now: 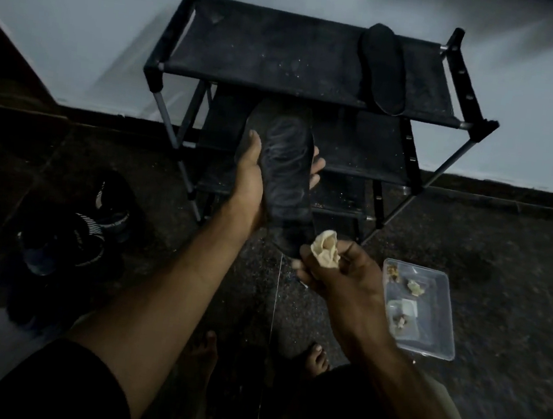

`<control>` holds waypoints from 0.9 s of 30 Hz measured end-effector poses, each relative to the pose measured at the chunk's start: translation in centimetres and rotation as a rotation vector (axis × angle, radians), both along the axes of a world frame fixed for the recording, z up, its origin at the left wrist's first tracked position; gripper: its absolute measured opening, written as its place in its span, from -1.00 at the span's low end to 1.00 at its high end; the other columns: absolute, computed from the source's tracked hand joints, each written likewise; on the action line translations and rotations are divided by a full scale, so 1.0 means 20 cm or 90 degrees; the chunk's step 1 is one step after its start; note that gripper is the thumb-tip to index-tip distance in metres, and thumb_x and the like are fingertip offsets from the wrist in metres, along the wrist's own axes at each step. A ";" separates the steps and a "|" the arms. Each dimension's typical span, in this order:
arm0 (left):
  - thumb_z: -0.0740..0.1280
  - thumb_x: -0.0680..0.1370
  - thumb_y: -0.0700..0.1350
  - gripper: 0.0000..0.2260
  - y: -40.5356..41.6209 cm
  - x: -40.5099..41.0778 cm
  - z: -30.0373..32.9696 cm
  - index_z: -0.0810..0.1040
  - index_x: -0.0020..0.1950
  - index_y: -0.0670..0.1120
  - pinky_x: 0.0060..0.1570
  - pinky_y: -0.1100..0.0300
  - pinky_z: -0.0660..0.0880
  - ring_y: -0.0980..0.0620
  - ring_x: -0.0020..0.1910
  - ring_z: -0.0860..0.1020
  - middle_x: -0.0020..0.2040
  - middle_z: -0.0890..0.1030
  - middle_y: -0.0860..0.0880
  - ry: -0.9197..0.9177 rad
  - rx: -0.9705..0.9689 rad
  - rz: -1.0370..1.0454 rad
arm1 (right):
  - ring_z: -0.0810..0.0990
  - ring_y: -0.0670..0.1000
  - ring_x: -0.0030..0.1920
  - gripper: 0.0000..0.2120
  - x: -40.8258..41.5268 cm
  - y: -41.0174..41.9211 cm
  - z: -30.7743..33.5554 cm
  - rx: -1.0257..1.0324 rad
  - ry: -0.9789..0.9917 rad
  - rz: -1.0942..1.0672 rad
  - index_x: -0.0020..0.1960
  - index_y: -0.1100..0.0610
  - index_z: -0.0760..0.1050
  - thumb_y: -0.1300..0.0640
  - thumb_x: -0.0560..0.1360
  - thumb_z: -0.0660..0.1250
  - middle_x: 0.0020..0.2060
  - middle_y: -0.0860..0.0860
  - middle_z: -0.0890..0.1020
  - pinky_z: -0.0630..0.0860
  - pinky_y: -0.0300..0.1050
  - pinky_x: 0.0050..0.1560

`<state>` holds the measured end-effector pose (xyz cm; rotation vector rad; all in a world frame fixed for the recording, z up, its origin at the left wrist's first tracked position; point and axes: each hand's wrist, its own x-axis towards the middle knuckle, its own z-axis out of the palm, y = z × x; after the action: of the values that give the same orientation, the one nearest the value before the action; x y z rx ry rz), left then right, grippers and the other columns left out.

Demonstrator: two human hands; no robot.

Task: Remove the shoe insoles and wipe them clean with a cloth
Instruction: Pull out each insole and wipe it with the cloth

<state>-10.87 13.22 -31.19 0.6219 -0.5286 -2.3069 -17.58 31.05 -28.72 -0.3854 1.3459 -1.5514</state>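
The left hand (254, 176) grips a dark insole (280, 175) from beneath, thumb along its left edge and fingertips curling up over its right edge; the palm and most of the fingers are hidden behind the insole, so only their tips show. The insole is held up in front of the shoe rack (305, 61), toe end away from the person and heel end nearest; pale smears run down its upper face, though the dim light makes it hard to say what they are. The right hand (329, 274) pinches a small cream cloth (326, 253) bunched between thumb and fingers, just at the insole's heel end; whether the cloth actually touches the insole cannot be told. Both forearms reach forward from the lower edge, the left one straight, the right one bent in at the wrist.

A second insole (382, 68) lies flat on the rack's top shelf, towards its right end; the lower shelves are largely in shadow. A clear plastic tray (425, 343) sits on the floor to the right of the hands, holding a few crumpled scraps too small to identify; a pair of dark shoes (73, 224) with white stripes stands on the floor to the left, their outlines lost in the dark. Bare toes (317, 355) show near the bottom.
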 end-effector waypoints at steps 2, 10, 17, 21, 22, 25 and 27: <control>-0.04 0.59 0.33 -0.27 -0.01 0.07 0.08 0.40 0.38 -0.28 0.32 -0.03 0.40 -0.17 0.27 0.48 0.33 0.46 -0.24 0.040 -0.015 -0.005 | 0.67 -0.02 -0.32 -0.80 0.05 0.06 0.08 0.006 0.009 0.045 0.04 0.36 0.47 0.40 0.44 0.38 -0.28 0.09 0.67 0.60 -0.24 -0.28; 0.03 0.59 0.30 -0.30 0.12 0.33 0.21 0.31 0.45 -0.25 0.44 -0.14 0.23 -0.17 0.38 0.38 0.44 0.34 -0.18 0.148 -0.044 -0.041 | 0.68 0.04 -0.29 -0.85 0.13 0.23 0.23 0.049 0.062 0.198 -0.07 0.28 0.49 0.35 0.39 0.41 -0.28 0.12 0.68 0.62 -0.20 -0.27; 0.03 0.58 0.31 -0.26 0.29 0.47 0.17 0.12 0.55 -0.21 0.38 -0.01 0.30 -0.10 0.37 0.37 0.48 0.27 -0.15 0.183 -0.016 -0.030 | 0.67 0.02 -0.27 -0.73 0.18 0.33 0.25 0.101 0.145 0.279 -0.04 0.35 0.52 0.24 0.34 0.45 -0.25 0.20 0.66 0.61 -0.22 -0.25; -0.01 0.60 0.30 -0.29 0.39 0.54 0.14 0.15 0.55 -0.20 0.35 0.01 0.33 -0.08 0.36 0.39 0.52 0.23 -0.14 0.157 0.001 -0.004 | 0.56 -0.21 -0.38 -0.83 0.16 0.30 0.30 0.120 0.444 0.202 -0.10 0.20 0.58 0.13 0.39 0.47 -0.31 0.05 0.64 0.45 -0.42 -0.40; -0.03 0.61 0.29 -0.30 0.42 0.54 0.14 0.17 0.55 -0.20 0.33 0.00 0.35 -0.09 0.33 0.43 0.51 0.26 -0.15 0.142 0.004 0.004 | 0.54 -0.25 -0.41 -0.85 0.15 0.28 0.31 0.110 0.486 0.168 -0.11 0.12 0.58 0.08 0.39 0.47 -0.34 -0.03 0.63 0.42 -0.42 -0.43; -0.06 0.63 0.25 -0.34 0.49 0.53 0.16 0.26 0.50 -0.24 0.31 -0.02 0.37 -0.11 0.26 0.49 0.48 0.32 -0.21 0.077 -0.006 0.043 | 0.58 -0.23 -0.36 -0.82 0.17 0.16 0.35 0.037 0.489 0.111 -0.07 0.10 0.57 0.04 0.40 0.47 -0.31 -0.08 0.64 0.44 -0.41 -0.40; -0.07 0.64 0.24 -0.35 0.52 0.53 0.17 0.33 0.45 -0.25 0.34 -0.04 0.35 -0.13 0.29 0.46 0.45 0.37 -0.23 0.056 -0.013 0.054 | 0.63 -0.18 -0.27 -0.79 0.21 0.07 0.36 -0.002 0.491 0.102 -0.02 0.21 0.57 0.10 0.43 0.47 -0.23 -0.02 0.66 0.49 -0.39 -0.33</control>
<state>-0.19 23.53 -27.74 0.5202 -0.4743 -2.2351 -13.37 32.42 -21.51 -1.1471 1.8262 -1.3108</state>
